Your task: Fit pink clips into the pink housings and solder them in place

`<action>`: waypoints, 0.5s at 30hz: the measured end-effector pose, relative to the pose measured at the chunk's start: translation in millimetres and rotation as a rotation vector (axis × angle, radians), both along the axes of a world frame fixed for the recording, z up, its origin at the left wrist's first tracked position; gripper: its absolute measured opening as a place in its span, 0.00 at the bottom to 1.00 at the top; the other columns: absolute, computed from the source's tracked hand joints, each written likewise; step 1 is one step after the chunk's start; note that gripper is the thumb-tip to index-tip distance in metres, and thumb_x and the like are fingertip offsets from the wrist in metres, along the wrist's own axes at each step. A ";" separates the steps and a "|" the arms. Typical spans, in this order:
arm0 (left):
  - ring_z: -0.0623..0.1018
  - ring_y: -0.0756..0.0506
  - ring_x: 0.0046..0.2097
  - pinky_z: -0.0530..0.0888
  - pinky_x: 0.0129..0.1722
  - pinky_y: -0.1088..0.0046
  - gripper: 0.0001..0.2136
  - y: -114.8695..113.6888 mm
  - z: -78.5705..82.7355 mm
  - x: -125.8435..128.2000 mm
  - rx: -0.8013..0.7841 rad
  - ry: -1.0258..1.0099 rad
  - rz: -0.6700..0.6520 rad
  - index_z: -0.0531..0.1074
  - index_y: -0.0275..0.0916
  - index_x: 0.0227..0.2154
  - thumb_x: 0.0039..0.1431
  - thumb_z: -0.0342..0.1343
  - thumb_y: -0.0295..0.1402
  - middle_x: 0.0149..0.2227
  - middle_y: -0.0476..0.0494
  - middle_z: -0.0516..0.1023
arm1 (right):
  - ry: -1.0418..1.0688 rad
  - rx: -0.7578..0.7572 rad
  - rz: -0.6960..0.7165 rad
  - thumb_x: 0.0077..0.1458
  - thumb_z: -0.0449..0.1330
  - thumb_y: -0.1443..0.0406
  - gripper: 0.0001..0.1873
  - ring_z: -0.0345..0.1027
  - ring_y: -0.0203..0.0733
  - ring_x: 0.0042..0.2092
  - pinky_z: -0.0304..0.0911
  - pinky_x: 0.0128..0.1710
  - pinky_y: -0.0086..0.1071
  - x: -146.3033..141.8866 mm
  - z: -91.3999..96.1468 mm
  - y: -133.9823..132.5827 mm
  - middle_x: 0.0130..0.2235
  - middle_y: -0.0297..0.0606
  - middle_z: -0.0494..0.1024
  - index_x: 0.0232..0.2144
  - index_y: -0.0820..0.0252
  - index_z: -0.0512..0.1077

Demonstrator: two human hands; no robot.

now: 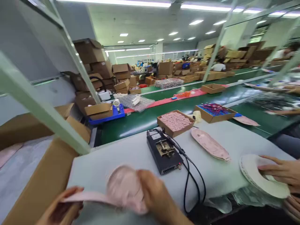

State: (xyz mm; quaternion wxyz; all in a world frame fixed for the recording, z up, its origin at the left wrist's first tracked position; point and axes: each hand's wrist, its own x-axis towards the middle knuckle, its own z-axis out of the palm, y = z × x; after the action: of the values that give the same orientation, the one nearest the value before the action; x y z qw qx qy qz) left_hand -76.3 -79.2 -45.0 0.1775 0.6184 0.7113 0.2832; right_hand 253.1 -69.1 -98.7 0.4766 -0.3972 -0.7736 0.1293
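Observation:
My left hand is closed around the narrow strip-like end of a pink plastic part. My right hand grips the right edge of its wide rounded section. The part is held over the front of the pale table, and motion blurs its inner details. Beyond my right hand lies a black box-shaped device with a metal fixture on top and black cables. To its right, a long pink plastic shell rests on the table.
An open carton stands at left. Behind the device are a box of small pink pieces and a box of red and blue wired parts. A green conveyor runs behind. At right, a co-worker's hands hold a white curved part.

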 end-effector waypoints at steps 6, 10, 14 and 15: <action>0.82 0.37 0.41 0.78 0.42 0.62 0.28 74.0 -1.5 37.1 -0.159 -0.157 -0.168 0.79 0.38 0.44 0.50 0.56 0.57 0.40 0.40 0.84 | -0.235 -0.302 -0.199 0.63 0.44 0.74 0.25 0.68 0.51 0.61 0.69 0.60 0.49 6.7 -21.5 27.3 0.61 0.53 0.70 0.58 0.63 0.68; 0.81 0.38 0.43 0.76 0.44 0.65 0.25 100.7 -22.6 48.4 -0.210 -0.144 -0.232 0.79 0.39 0.46 0.50 0.59 0.50 0.42 0.41 0.84 | -0.365 -0.194 -0.228 0.66 0.50 0.67 0.20 0.68 0.56 0.59 0.69 0.58 0.52 14.7 -7.8 5.0 0.62 0.52 0.70 0.58 0.62 0.69; 0.79 0.35 0.51 0.72 0.54 0.60 0.25 94.6 -35.7 48.2 -0.142 -0.080 -0.204 0.78 0.39 0.50 0.55 0.54 0.49 0.53 0.39 0.80 | -0.398 -0.052 -0.205 0.67 0.54 0.63 0.15 0.71 0.48 0.56 0.68 0.57 0.41 61.8 40.1 14.8 0.55 0.43 0.77 0.52 0.57 0.73; 0.79 0.34 0.52 0.71 0.54 0.59 0.26 94.0 -37.6 46.0 -0.135 -0.060 -0.188 0.78 0.39 0.49 0.55 0.53 0.50 0.53 0.38 0.80 | -0.417 -0.054 -0.242 0.68 0.53 0.62 0.14 0.72 0.46 0.54 0.68 0.56 0.38 79.0 52.8 31.1 0.52 0.42 0.79 0.50 0.56 0.74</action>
State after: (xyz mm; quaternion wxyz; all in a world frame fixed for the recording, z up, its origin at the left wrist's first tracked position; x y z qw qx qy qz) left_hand -30.3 14.8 -82.6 0.2659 0.6603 0.6618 0.2352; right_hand 332.1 -38.1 -45.9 0.3079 -0.5176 -0.7983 0.0072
